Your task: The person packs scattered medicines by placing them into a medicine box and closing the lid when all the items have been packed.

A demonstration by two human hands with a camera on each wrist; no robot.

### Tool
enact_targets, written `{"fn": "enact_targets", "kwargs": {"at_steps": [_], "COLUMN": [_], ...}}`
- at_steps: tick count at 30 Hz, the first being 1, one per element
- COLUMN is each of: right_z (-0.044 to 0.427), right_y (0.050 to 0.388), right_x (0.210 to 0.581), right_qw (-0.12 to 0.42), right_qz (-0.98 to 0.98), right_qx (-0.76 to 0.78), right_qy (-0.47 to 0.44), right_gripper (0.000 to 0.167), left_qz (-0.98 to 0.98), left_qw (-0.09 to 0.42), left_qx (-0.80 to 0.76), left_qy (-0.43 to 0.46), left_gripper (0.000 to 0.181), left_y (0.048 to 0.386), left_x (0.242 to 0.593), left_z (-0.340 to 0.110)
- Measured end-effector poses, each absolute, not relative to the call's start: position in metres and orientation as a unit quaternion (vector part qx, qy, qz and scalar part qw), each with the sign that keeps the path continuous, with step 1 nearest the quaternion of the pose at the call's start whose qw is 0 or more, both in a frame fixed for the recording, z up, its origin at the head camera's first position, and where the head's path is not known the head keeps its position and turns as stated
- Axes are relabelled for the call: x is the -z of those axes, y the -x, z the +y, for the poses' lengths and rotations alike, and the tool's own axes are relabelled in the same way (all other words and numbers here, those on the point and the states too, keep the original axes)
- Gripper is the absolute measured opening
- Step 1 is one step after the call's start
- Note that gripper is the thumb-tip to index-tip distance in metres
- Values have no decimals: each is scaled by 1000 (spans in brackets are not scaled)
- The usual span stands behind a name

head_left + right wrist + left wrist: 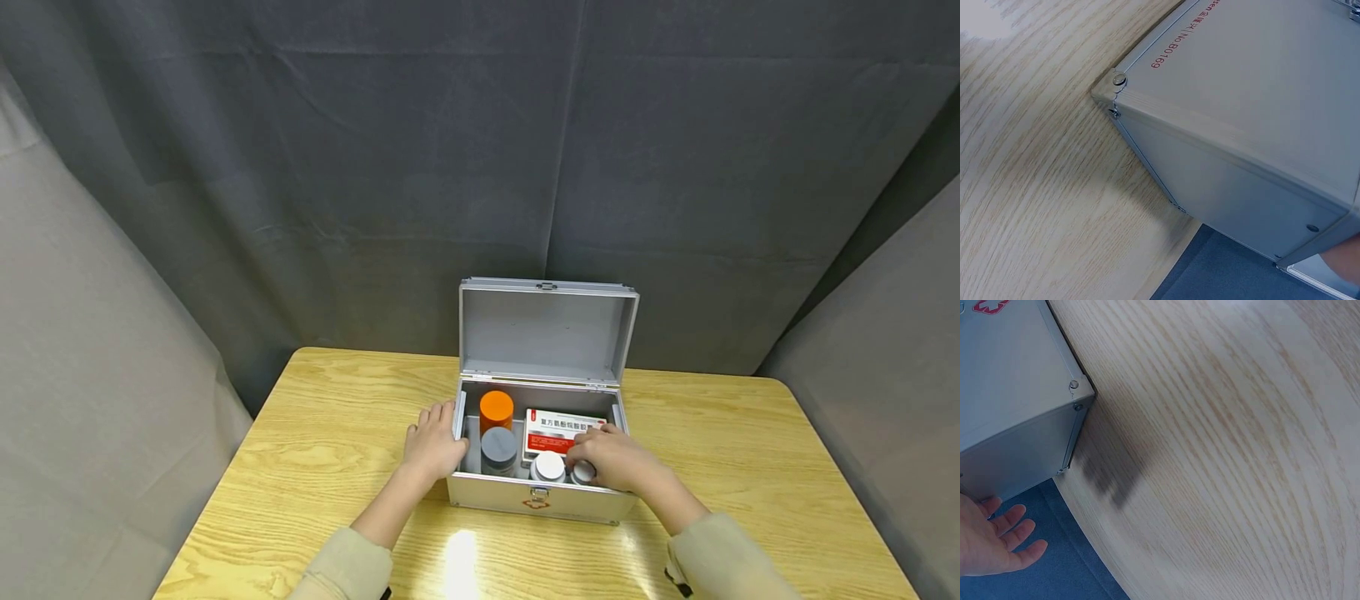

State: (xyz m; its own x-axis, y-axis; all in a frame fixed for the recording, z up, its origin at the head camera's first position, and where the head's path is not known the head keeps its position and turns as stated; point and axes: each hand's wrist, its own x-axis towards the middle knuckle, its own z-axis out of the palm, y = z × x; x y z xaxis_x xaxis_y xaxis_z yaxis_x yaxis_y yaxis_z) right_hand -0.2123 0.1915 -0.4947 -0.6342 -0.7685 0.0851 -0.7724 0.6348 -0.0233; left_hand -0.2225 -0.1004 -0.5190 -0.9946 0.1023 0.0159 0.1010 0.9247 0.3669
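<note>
An aluminium first-aid case [480, 492] stands on the table with its lid raised. My left hand [433, 446] rests at its left rim, thumb over the edge and fingers loose along the outside wall. Inside are an orange-capped bottle [497, 408], a grey-capped jar [498, 448], a white-and-red medicine box [561, 427] and a white-capped bottle [549, 467]. In the front right corner, my right hand [611, 457] reaches over the rim, its curled fingers at a small bottle [582, 472] with a pale grey cap. The right wrist view hides these fingertips behind the case wall.
The case's lid [543, 333] leans back on its hinges near the table's far edge. Beneath it all is a wood-grain table [322, 450]. Dark grey cloth [375, 167] hangs behind, and lighter cloth hangs on both sides.
</note>
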Motion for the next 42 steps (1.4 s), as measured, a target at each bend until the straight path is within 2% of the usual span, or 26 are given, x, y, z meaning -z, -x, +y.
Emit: {"fn": "enact_targets", "kwargs": {"at_steps": [8, 15, 24, 34, 40, 42], "right_z": [191, 197, 191, 193, 196, 197], "right_y": [213, 219, 213, 212, 213, 213], "right_x": [495, 505, 494, 489, 480, 476], "right_qw": [19, 38, 5, 8, 14, 28], "right_qz": [-904, -889, -910, -909, -925, -928], "right_qx": [-32, -55, -28, -35, -50, -65], "right_qy": [-425, -454, -414, -415, -377, -365], "right_gripper": [28, 33, 30, 31, 36, 31], "left_qz": [981, 981, 981, 981, 981, 980], "left_qw": [2, 5, 4, 6, 4, 4], "left_qx": [-185, -188, -188, -188, -188, -189], "left_qy": [-51, -51, -53, -52, -54, -54], "left_gripper": [66, 66, 66, 66, 66, 66], "left_y": [223, 223, 222, 222, 222, 222], "left_x": [519, 518, 517, 518, 518, 518], "left_z": [-100, -100, -100, -100, -100, -100]}}
